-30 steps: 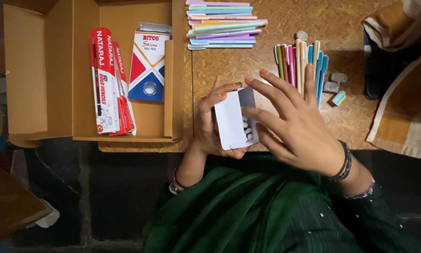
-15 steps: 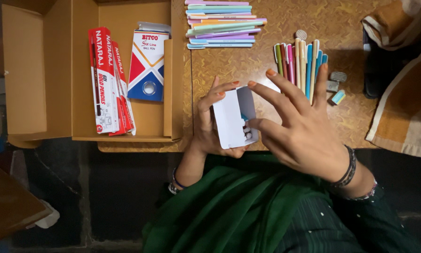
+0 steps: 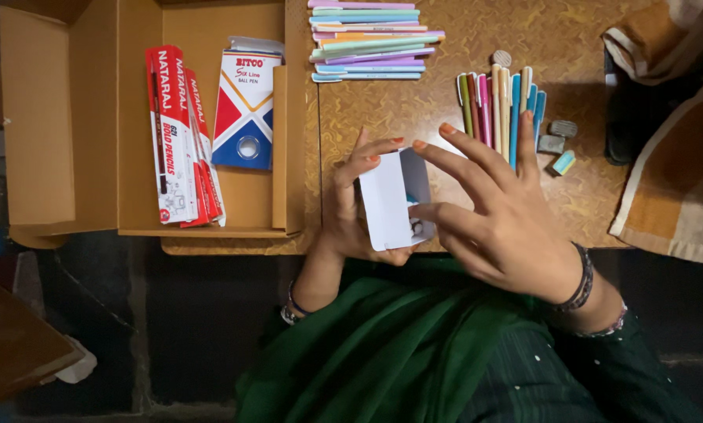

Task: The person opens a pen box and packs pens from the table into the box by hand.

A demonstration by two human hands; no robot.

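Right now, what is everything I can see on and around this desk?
small white box: one, white, held upright in both hands
pastel pens: a stack, lying sideways, desk top
coloured pens: a row, lying lengthwise, right of centre
erasers: about four, grey and blue, by the row
pencil packs: several, red, in cardboard box
ball pen box: one, red, white and blue, same box
left hand: gripping the box
right hand: fingers at its open end

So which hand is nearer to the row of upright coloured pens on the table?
Right. The right hand has fingertips reaching up to the coloured pens; the left hand holds the small white box, further left.
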